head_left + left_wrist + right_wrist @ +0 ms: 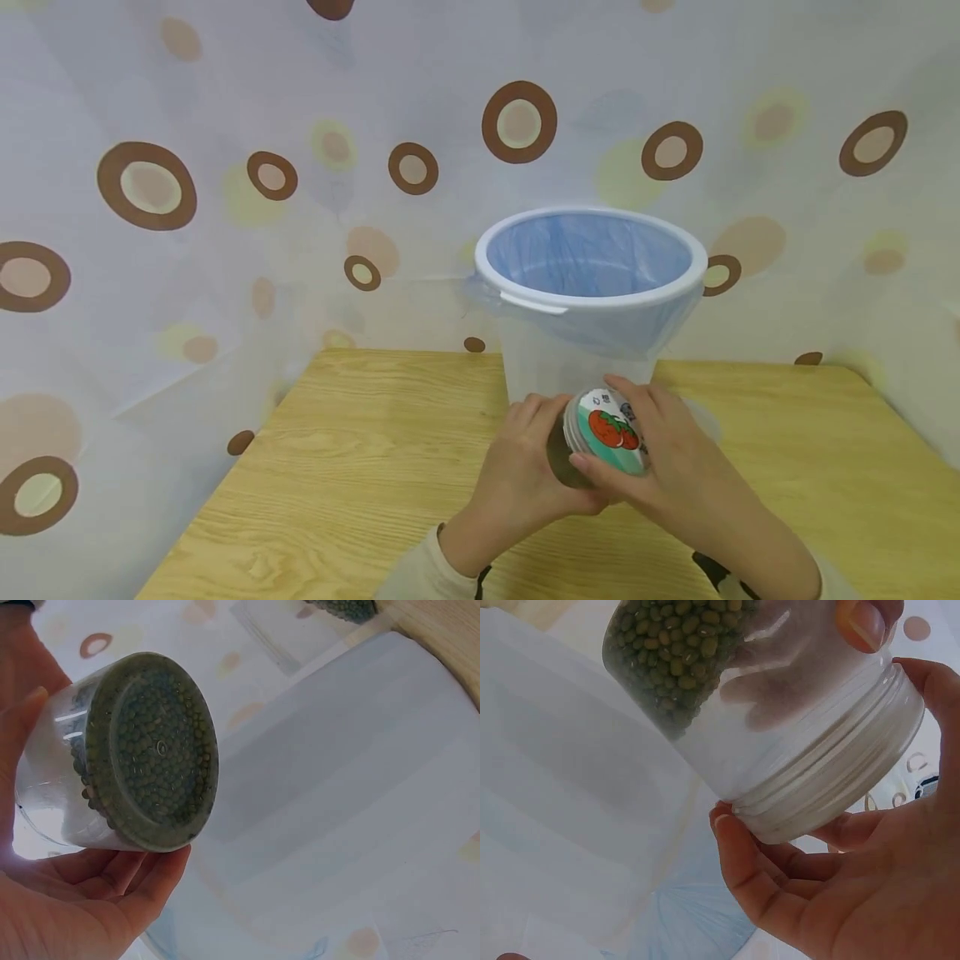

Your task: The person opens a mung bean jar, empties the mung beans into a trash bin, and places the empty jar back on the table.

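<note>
Both hands are on a clear plastic jar (561,457) in front of the bin, low in the head view. Green beans, likely mung beans (682,656), fill part of it, gathered toward its base. My left hand (513,475) grips the body of the jar, which is tilted, its round base (161,750) showing in the left wrist view. The fingers and thumb of my right hand (686,479) curl round the rim of the lid (611,429), which has a tomato picture on a green and white top. The lid sits on the jar's mouth.
A white bin (577,371) lined with a thin blue bag (592,250) stands just beyond the hands on a wooden table (360,450). Behind it hangs a pale sheet (420,75) with brown circles. More green beans (345,607) show at the left wrist view's top edge.
</note>
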The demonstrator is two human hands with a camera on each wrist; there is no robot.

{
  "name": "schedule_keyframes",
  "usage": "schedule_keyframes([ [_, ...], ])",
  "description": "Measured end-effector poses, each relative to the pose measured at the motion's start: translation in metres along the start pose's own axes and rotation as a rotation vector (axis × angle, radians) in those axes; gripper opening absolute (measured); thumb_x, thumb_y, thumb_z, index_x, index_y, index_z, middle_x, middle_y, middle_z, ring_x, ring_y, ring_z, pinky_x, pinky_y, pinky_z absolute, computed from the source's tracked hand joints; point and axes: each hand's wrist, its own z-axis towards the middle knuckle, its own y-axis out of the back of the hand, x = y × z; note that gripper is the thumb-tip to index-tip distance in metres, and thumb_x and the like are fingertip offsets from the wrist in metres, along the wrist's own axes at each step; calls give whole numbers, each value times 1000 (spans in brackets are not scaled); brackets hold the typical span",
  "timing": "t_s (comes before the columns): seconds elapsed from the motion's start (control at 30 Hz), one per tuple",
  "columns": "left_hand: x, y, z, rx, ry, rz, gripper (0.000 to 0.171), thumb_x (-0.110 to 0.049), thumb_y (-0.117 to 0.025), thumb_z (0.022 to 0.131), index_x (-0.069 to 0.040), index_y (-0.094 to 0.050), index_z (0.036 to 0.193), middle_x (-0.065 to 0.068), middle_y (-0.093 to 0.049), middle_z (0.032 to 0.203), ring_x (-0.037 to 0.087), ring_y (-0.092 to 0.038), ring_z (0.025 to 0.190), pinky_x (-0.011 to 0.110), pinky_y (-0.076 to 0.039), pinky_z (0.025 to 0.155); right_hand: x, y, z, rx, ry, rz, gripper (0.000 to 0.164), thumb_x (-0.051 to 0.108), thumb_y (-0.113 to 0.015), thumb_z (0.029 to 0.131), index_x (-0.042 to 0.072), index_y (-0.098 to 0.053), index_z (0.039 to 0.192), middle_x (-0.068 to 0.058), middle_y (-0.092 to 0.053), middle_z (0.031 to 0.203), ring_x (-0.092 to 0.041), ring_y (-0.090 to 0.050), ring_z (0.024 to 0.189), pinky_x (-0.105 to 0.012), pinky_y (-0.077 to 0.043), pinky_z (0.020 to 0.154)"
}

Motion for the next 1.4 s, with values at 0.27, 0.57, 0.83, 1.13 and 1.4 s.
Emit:
schedule_keyframes([
  [0.27,-4,1,1,67,33,-38,76,-30,-89,62,-10,-55,127,-1,-55,111,15,-48,101,22,-47,83,-1,7,-3,12,58,38,74,30,-78,79,9,-40,139,-6,-53,118,-14,-49,95,-27,-50,68],
  [0.57,-6,2,-1,86,54,-64,75,-29,-89,61,-10,-56,126,-3,-55,110,14,-47,101,23,-47,83,-6,12,-5,78,132,103,76,22,-76,81,6,-35,144,-6,-49,126,-14,-48,100,-28,-49,73],
  [0.83,-6,2,-1,81,50,-44,73,-33,-87,64,-8,-56,126,-2,-55,109,17,-49,100,23,-47,83,-2,13,-6,104,24,92,89,39,-75,82,1,-27,147,-15,-46,133,-26,-49,113,-42,-50,83],
  [1.13,-4,-5,-2,28,-10,116,83,-41,-91,56,-10,-55,123,-1,-55,106,14,-47,93,21,-47,79,3,11,-3,165,-213,49,83,52,-68,83,-5,-39,136,-16,-54,118,-31,-53,105,-42,-49,79],
  [1.4,-3,-5,-2,50,-24,121,77,-39,-90,58,-9,-57,120,-1,-55,103,14,-48,92,19,-46,79,1,10,-4,144,-181,38,71,50,-70,83,0,-48,128,-9,-56,113,-19,-53,94,-32,-50,71],
])
